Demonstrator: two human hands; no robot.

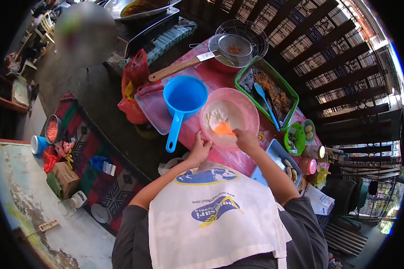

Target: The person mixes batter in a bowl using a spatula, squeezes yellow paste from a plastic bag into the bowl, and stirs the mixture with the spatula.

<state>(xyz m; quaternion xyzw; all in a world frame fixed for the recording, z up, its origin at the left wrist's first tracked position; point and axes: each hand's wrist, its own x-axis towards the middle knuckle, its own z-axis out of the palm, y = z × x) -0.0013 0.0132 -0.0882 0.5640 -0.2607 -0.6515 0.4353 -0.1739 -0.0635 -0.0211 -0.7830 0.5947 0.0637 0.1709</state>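
Note:
A pink bowl with white flour and pale liquid stands on the pink-covered table. My right hand is closed on the handle of an orange spatula, whose blade rests in the flour. At the bowl's near left rim is my left hand, thumb and fingers apart, nothing gripped. A blue dipper sits just left of the bowl, its handle pointing towards me. Beyond them lies a wooden-handled blade.
Right of the bowl are a green-rimmed tray with a blue spoon, a green basket and a blue tray holding pale pieces. Strainers stand at the back; a red bag hangs at the left edge.

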